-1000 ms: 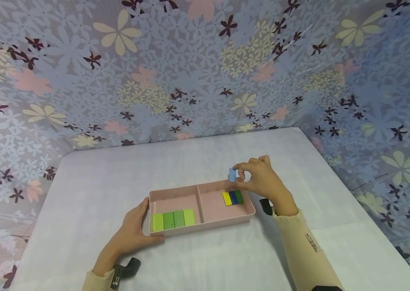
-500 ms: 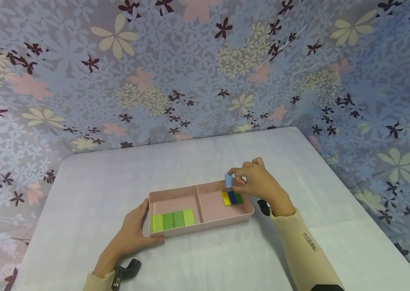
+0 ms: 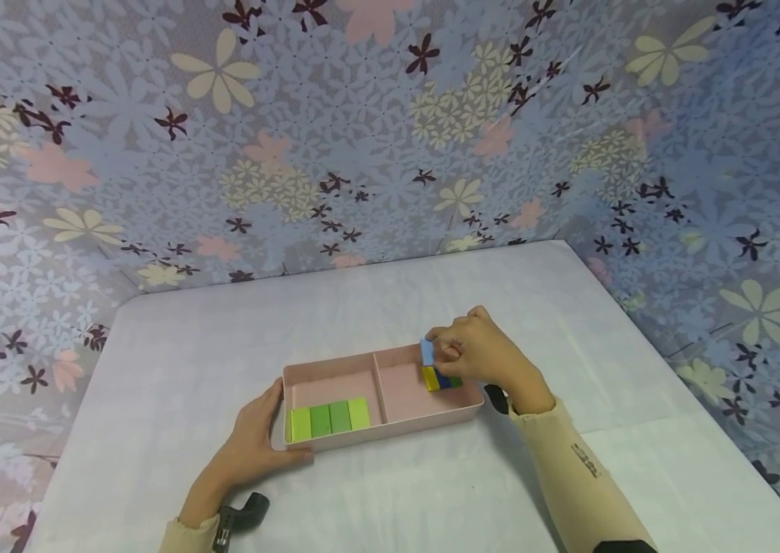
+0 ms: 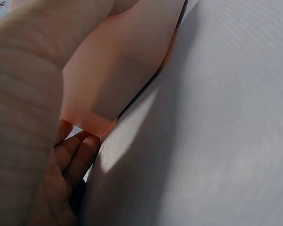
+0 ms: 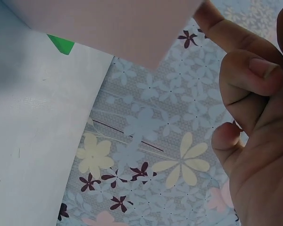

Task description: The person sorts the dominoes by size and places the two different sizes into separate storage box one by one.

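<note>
A pink two-compartment box (image 3: 396,432) lies on the table. My left hand (image 3: 247,438) grips its left end, thumb along the front wall; bent fingers (image 4: 80,155) show at a box corner in the left wrist view. My right hand (image 3: 489,353) pinches a light blue block (image 3: 427,352) upright over the right compartment's back part. Just in front of it sit a yellow block (image 3: 429,379), a dark blue block (image 3: 443,381) and a dark green block (image 3: 456,382), side by side and partly covered by the fingers. In the right wrist view the light blue block is hidden.
Several green blocks (image 3: 330,418) line the front of the left compartment, beyond the divider (image 3: 381,390). A white cloth (image 3: 237,338) covers the table, with flowered fabric (image 3: 362,153) behind. A green patch (image 5: 61,44) shows at the box's edge in the right wrist view.
My right hand has carried the light blue block left and down, from above the back rim into the right compartment. The left hand stays on the box.
</note>
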`<state>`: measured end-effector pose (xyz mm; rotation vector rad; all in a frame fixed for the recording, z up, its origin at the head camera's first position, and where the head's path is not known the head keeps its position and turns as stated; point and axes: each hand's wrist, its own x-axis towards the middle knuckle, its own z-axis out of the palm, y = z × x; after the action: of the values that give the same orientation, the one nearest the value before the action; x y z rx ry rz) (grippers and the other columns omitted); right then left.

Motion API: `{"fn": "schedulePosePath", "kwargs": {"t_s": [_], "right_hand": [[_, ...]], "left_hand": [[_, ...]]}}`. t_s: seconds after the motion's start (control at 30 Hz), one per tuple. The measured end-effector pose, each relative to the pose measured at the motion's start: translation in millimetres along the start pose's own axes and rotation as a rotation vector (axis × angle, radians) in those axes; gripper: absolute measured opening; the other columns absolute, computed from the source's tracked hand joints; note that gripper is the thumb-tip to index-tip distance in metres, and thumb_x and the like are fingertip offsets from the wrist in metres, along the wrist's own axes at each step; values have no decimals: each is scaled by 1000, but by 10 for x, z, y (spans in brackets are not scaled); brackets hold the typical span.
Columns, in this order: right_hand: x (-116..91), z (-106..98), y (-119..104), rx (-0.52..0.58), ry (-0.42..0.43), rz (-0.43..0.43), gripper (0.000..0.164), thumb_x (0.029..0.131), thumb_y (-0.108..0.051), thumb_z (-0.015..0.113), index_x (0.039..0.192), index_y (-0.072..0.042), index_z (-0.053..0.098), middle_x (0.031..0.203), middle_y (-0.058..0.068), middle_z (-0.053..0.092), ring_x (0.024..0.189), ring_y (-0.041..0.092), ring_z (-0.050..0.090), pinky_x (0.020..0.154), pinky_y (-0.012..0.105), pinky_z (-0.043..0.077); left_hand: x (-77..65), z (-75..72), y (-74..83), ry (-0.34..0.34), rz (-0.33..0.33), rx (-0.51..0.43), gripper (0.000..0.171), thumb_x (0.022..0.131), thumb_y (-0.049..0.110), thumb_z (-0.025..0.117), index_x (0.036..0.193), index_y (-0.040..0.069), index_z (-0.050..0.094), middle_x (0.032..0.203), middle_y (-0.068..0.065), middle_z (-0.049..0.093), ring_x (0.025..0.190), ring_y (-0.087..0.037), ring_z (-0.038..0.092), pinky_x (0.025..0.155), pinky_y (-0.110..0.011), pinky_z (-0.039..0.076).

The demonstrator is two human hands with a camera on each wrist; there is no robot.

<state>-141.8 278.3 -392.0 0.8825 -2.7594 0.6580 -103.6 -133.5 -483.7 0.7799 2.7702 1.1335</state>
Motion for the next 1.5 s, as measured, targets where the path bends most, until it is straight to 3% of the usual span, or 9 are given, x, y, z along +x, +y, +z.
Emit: {"fn": "schedulePosePath", "kwargs": {"t_s": [0.17, 0.27, 0.37, 0.43, 0.5, 0.6, 0.67, 0.83, 1.5], "right_hand": [[2, 2, -24, -18, -1, -35, 54, 75, -8, 78, 62, -22, 27, 61, -16, 21, 59, 1, 30, 71, 33, 20], [7, 13, -39, 0, 0, -38, 57, 73, -7, 81, 61, -23, 28, 60, -18, 21, 61, -2, 42, 71, 33, 22], [7, 42, -55, 44, -4, -51, 57, 71, -4, 81, 60, -22, 28, 58, -18, 19, 81, -2, 66, 72, 34, 23], [2, 71, -61, 69, -6, -65, 56, 71, -1, 79, 61, -21, 28, 58, -18, 16, 98, 2, 71, 73, 34, 22], [-8, 106, -61, 71, -1, -81, 56, 71, 0, 78, 61, -22, 27, 59, -18, 15, 94, 3, 71, 73, 34, 20], [-10, 152, -58, 49, -3, -91, 57, 72, -3, 81, 61, -22, 28, 59, -18, 14, 72, -1, 63, 72, 34, 18], [-9, 187, -51, 31, -20, -87, 57, 71, -8, 84, 62, -22, 29, 59, -18, 15, 58, -1, 43, 72, 33, 18], [-3, 269, -32, 15, -94, -30, 56, 74, -20, 88, 63, -23, 33, 57, -18, 19, 55, 0, 20, 73, 34, 20], [18, 412, -8, -43, -117, -20, 54, 69, -15, 82, 62, -26, 30, 56, -19, 19, 55, -1, 23, 75, 35, 17]], "left_hand": [[2, 1, -2, 1, -2, -2, 130, 65, 61, 87, 162, 9, 18, 160, -12, 38, 145, -36, 37, 116, -62, 31], [14, -1, 1, 3, 12, -10, 129, 65, 61, 88, 162, 12, 18, 160, -9, 39, 145, -33, 38, 116, -59, 32], [22, 1, -2, 2, 23, -16, 127, 65, 60, 88, 162, 15, 18, 159, -7, 40, 145, -31, 38, 117, -56, 33], [19, 4, -3, 3, 23, -15, 127, 65, 60, 88, 162, 16, 18, 159, -6, 40, 145, -30, 39, 117, -57, 33], [11, 9, -1, -1, 20, -18, 128, 65, 59, 88, 162, 16, 18, 160, -7, 39, 145, -31, 38, 117, -58, 32], [1, 10, 1, -9, 2, -18, 128, 65, 60, 88, 162, 15, 18, 160, -8, 38, 146, -32, 37, 117, -60, 30], [-10, 12, 2, -14, -11, -10, 129, 65, 61, 88, 162, 13, 17, 161, -10, 37, 146, -35, 36, 117, -62, 29], [-20, 11, -1, -15, -32, 0, 131, 66, 62, 87, 162, 9, 16, 162, -13, 33, 147, -37, 33, 117, -63, 28], [0, -25, 21, 3, 19, 3, 130, 66, 60, 88, 160, 3, 19, 158, -16, 39, 143, -38, 39, 115, -61, 32]]}}
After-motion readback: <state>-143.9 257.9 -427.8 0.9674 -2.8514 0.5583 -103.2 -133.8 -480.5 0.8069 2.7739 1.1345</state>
